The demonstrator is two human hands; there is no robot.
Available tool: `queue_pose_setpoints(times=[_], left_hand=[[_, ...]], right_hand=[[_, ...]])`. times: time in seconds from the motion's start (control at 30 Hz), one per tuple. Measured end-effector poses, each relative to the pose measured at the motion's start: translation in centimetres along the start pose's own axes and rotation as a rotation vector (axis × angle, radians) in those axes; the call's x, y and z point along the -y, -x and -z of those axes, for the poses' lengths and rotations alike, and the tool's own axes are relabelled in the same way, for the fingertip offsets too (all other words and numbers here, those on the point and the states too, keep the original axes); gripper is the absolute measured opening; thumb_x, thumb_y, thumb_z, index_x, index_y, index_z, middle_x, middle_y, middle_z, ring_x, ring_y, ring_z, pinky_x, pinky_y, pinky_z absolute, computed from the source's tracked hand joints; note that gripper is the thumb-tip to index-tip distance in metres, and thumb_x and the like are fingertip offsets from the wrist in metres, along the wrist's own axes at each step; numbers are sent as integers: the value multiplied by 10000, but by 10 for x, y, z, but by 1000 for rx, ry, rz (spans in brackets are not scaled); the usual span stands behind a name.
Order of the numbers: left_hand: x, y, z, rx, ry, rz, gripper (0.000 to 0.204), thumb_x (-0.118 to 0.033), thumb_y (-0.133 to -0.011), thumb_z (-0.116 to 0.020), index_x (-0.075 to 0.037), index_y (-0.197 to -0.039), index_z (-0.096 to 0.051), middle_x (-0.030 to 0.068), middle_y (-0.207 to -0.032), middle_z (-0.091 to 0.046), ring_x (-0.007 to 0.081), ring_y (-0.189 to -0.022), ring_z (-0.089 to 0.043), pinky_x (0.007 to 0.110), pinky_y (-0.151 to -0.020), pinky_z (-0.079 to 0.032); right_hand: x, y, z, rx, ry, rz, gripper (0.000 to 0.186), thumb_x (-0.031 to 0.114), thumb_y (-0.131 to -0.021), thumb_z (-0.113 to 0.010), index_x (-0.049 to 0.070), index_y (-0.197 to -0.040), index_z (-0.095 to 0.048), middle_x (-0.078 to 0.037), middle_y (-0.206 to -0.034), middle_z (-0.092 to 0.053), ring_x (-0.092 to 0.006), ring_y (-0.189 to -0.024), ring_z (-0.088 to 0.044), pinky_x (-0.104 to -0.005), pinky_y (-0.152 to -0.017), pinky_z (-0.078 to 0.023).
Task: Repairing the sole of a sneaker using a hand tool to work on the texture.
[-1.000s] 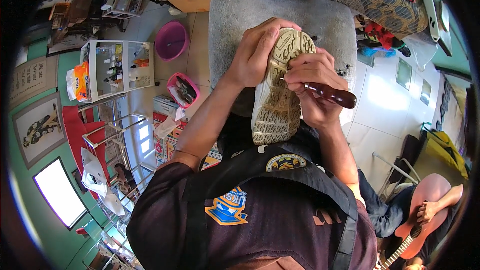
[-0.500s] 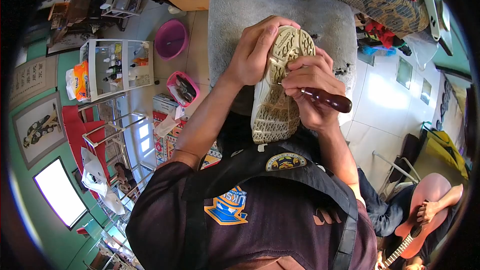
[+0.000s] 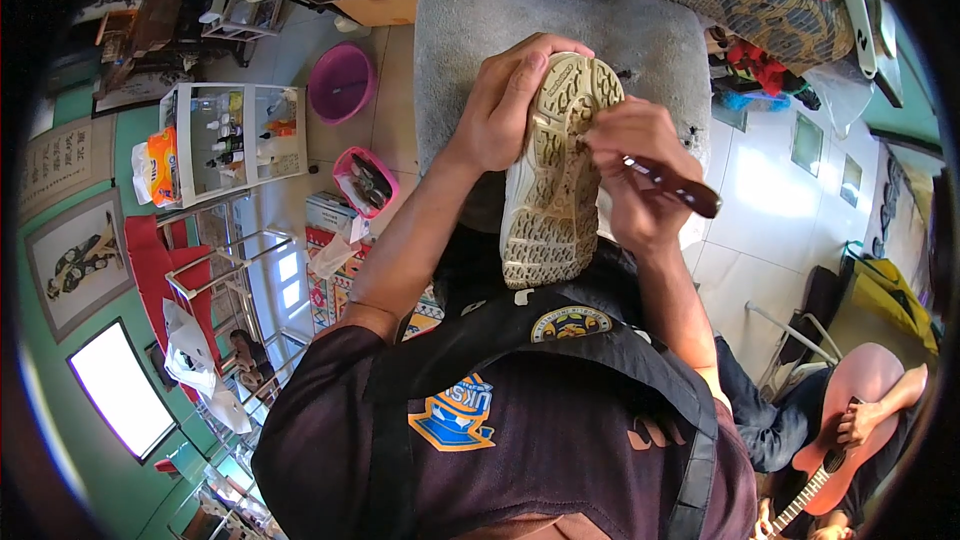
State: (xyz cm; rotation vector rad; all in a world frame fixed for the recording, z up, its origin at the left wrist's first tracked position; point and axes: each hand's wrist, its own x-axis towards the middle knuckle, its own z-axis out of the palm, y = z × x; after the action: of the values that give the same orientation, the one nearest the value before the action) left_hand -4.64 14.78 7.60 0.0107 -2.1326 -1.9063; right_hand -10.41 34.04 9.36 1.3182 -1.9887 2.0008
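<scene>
A shoe [image 3: 548, 230] is held sole up in front of me, its worn cream tread facing me and its heel-to-toe length running away from my body. My left hand [image 3: 505, 105] is closed round the far end and left side of the shoe. At the shoe's right side, my right hand [image 3: 645, 165] grips a tool with a glossy dark-brown handle [image 3: 690, 190], awl-like in shape. The handle sticks out to the right; the tool's tip is hidden by my fingers near the middle of the sole.
Beyond the shoe is a grey cloth-covered seat [image 3: 470, 20]. To the left stand a purple basin [image 3: 342, 82], a pink basket [image 3: 365, 182] and a glass-fronted cabinet [image 3: 225, 140]. A person with a guitar [image 3: 865, 380] sits at the lower right.
My right hand has drawn slightly back from the sole's centre toward its right edge, and the handle has shifted right. My left hand and the shoe have hardly moved.
</scene>
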Motion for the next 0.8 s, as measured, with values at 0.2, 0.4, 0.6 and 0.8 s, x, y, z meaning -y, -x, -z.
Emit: queue_pose_setpoints(times=[0.2, 0.4, 0.6, 0.8], left_hand=[[1, 0, 3, 17, -6, -18, 618, -394, -1152, -251, 73, -1310, -623, 159, -1113, -753, 196, -1014, -719, 329, -936, -557], [-1, 1, 4, 21, 9, -17, 616, -391, -1150, -255, 76, -1317, -620, 166, -1121, -752, 205, -1017, -724, 335, -936, -559], [-4, 1, 2, 19, -24, -29, 616, -384, -1149, -254, 82, -1317, -620, 175, -1132, -750, 208, -1025, -723, 336, -945, -557], [-7, 1, 3, 22, -21, -21, 618, -387, -1149, -258, 83, -1317, -620, 178, -1138, -749, 215, -1037, -722, 335, -954, -552]], right_hand=[[-3, -4, 6, 78, 6, 103, 162, -29, -792, -801, 49, -932, -779, -69, -925, -770, -293, -968, -727, -407, -896, -528], [-6, -7, 11, -21, 75, 36, 163, 10, -786, -828, 51, -938, -785, -53, -930, -779, -288, -984, -727, -401, -898, -514], [-7, -8, 8, -42, 90, 63, 199, 5, -769, -843, 52, -955, -792, -51, -944, -787, -290, -993, -719, -396, -896, -531], [-3, -9, 5, -20, 136, 67, 218, -9, -761, -843, 65, -961, -794, -40, -937, -787, -283, -995, -712, -395, -915, -534]])
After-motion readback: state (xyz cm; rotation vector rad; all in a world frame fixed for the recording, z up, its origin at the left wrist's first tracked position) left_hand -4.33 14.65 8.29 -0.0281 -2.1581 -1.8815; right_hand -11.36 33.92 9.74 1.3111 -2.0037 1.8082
